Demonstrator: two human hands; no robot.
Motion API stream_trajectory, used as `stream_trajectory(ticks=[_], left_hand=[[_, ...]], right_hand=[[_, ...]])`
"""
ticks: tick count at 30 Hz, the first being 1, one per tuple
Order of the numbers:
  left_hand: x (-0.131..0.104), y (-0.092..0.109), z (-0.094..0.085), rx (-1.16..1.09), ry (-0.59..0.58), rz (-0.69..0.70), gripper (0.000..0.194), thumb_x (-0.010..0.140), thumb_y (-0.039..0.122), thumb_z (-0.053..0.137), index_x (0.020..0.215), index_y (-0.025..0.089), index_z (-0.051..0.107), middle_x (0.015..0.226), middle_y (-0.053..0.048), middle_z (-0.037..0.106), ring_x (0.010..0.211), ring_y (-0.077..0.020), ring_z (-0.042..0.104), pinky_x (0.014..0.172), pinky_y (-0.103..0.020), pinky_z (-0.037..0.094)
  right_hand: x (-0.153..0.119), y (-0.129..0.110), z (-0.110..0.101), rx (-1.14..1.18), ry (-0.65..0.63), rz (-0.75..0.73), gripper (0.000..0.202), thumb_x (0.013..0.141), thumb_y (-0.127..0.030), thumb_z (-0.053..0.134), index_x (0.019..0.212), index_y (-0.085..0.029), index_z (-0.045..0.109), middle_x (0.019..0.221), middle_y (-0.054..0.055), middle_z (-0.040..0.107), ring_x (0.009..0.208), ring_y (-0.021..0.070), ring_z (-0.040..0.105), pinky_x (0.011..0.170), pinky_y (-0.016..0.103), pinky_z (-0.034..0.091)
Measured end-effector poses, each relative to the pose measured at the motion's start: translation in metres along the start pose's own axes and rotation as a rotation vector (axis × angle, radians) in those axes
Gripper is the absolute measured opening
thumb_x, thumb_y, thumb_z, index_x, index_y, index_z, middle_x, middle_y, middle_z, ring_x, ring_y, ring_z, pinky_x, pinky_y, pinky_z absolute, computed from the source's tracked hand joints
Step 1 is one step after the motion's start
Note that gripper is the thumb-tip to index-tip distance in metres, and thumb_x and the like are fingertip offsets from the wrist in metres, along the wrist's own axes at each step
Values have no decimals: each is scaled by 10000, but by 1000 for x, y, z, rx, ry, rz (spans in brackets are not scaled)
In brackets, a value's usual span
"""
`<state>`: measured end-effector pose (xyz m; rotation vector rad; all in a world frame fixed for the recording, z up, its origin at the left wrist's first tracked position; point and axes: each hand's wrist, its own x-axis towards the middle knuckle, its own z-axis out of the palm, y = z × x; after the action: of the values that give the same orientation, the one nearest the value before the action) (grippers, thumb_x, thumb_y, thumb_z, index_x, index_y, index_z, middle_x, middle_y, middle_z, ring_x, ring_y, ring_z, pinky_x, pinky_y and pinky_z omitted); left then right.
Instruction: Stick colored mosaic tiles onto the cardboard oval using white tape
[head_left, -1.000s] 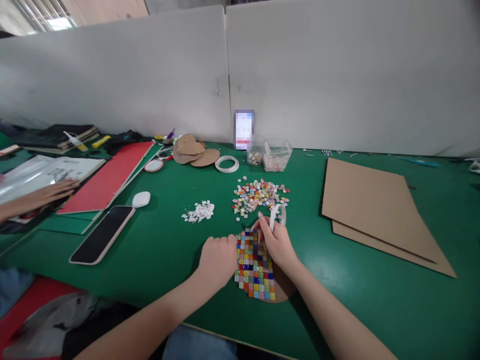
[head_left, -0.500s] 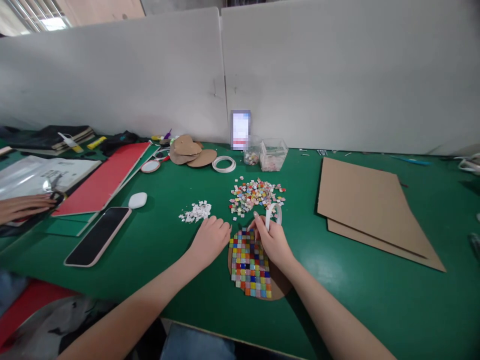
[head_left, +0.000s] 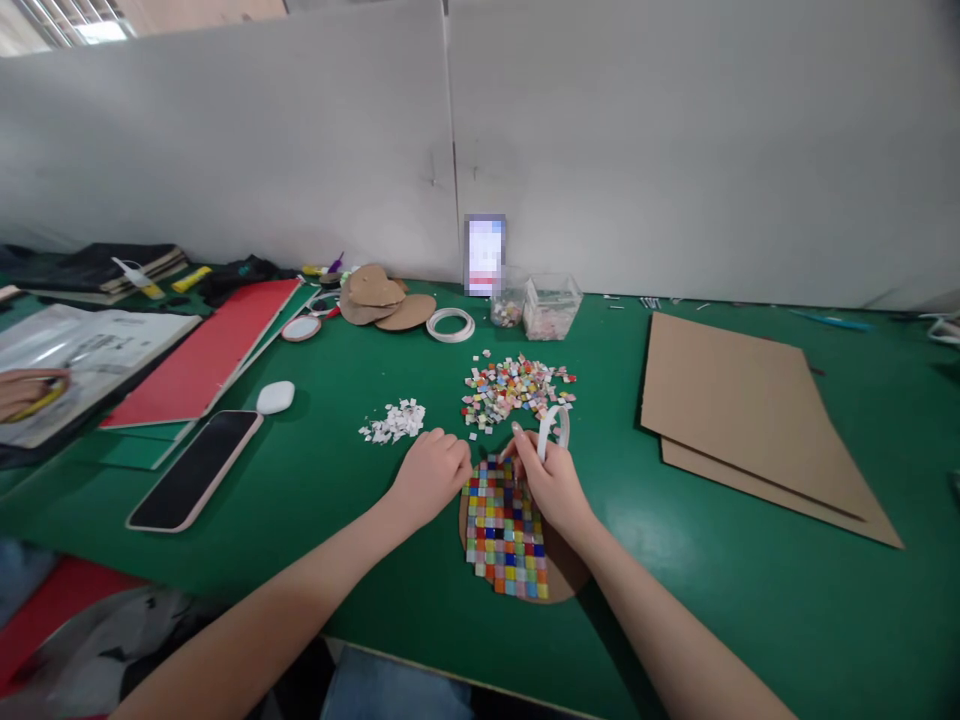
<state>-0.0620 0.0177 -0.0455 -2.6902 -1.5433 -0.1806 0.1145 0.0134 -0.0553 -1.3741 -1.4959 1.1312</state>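
Far left of the rounded cardboard board (head_left: 568,578), a co-worker's hand (head_left: 30,393) has drawn farther off than half a second ago, with something yellow (head_left: 43,400) in it. At the board's upper-left rim, the left hand (head_left: 431,475) has edged slightly inward, probably steadying it better; its fingers are curled, and I cannot tell whether they grip anything. The board lies on the green table (head_left: 720,630), its left and middle under close rows of glossy, many-coloured tiles (head_left: 504,540), with a bare brown crescent along its right side. At the board's upper right, the right hand (head_left: 556,490) is drawn narrow, holding an upright white ring (head_left: 544,436); its fingertips are partly hidden.
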Motion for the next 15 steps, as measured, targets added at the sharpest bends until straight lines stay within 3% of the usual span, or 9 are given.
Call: stream_trajectory(ticks=[9, 15], left_hand=[[-11, 0, -4, 121, 71, -99, 291, 820, 133, 352, 620, 162, 562, 601, -51, 550, 643, -179, 461, 611, -315, 301], [-9, 1, -1, 115, 44, -100, 287, 829, 142, 357, 634, 154, 567, 602, -48, 555, 646, -181, 475, 609, -313, 298]], right_hand=[[0, -1, -1, 6, 4, 2, 448, 881, -518, 329, 632, -193, 510, 454, -22, 427, 389, 106, 411, 390, 223, 313], [0, -2, 0, 25, 2, 16, 452, 874, -530, 341, 642, -186, 521, 435, -37, 402, 356, 92, 372, 365, 215, 281]])
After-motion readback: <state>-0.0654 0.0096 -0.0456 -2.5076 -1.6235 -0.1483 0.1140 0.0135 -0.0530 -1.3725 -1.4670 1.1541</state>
